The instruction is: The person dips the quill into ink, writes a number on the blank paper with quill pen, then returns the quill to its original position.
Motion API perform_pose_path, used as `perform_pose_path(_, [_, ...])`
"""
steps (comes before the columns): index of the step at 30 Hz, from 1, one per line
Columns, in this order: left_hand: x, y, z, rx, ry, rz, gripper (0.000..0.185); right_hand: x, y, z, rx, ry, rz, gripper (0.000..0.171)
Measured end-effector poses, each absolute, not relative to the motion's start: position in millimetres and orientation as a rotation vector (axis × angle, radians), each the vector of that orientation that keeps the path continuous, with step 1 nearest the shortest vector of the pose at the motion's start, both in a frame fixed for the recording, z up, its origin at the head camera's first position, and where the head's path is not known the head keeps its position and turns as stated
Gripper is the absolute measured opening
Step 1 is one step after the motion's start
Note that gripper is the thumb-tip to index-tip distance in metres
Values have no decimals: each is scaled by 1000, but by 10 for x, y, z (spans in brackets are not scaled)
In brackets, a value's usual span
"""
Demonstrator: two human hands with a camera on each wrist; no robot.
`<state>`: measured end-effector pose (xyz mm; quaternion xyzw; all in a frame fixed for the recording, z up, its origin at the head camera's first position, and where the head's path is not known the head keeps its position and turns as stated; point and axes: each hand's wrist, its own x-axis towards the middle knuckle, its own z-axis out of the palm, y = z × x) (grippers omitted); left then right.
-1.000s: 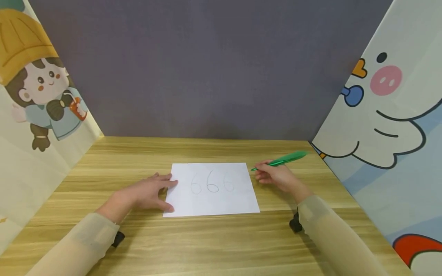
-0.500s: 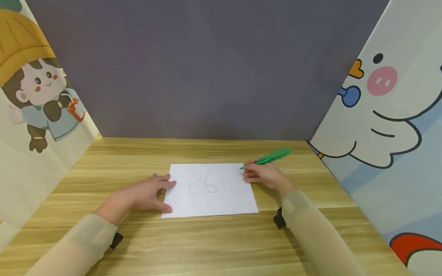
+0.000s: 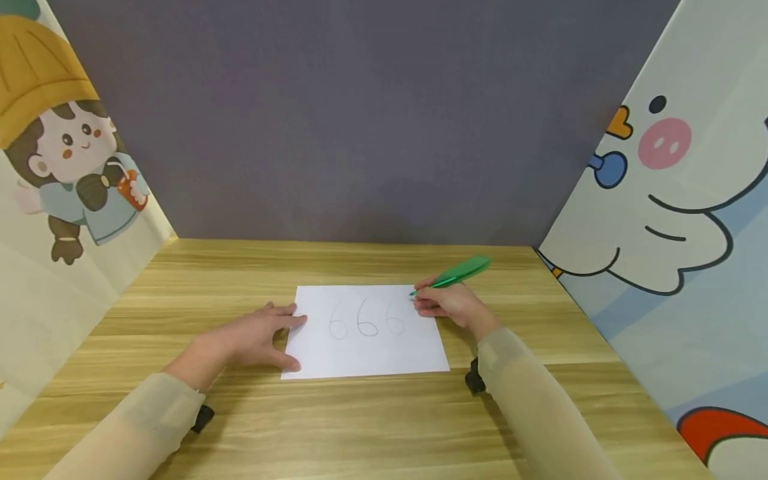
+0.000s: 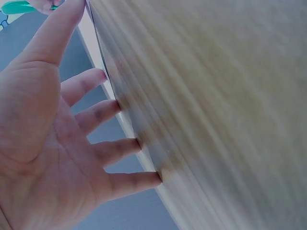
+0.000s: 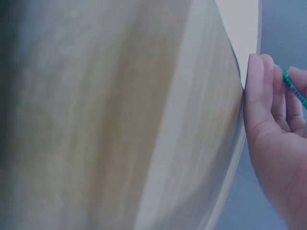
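A white sheet of paper (image 3: pixel 366 357) lies on the wooden table, with three handwritten 6s across its middle; the middle 6 is darker than the other two. My left hand (image 3: pixel 255 337) rests at the sheet's left edge, fingers spread, thumb and a fingertip on the paper. In the left wrist view its fingertips (image 4: pixel 156 178) touch the tabletop. My right hand (image 3: pixel 456 303) pinches a green pen (image 3: pixel 459 273) with a broad feather-shaped top. The pen's tip points down-left, close over the paper's upper right corner, right of the third 6.
The wooden tabletop (image 3: pixel 360 427) surrounds the sheet. A dark grey panel (image 3: pixel 360 120) stands along the back edge. Cartoon-printed panels rise at left (image 3: pixel 36 280) and right (image 3: pixel 690 253). A black wrist device (image 3: pixel 475 377) sits under the right sleeve.
My right hand has moved left with the pen, from beside the paper to over its upper right corner. The left hand stays at the sheet's left edge.
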<state>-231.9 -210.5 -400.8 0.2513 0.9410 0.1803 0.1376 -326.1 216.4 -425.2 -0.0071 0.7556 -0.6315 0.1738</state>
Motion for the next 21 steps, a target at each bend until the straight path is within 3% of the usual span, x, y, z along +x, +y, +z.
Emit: perform_pose_path(21, [-2314, -2103, -4016, 704, 2718, 515, 101, -3260, 2136, -4272, -52, 2207, -1734, 36])
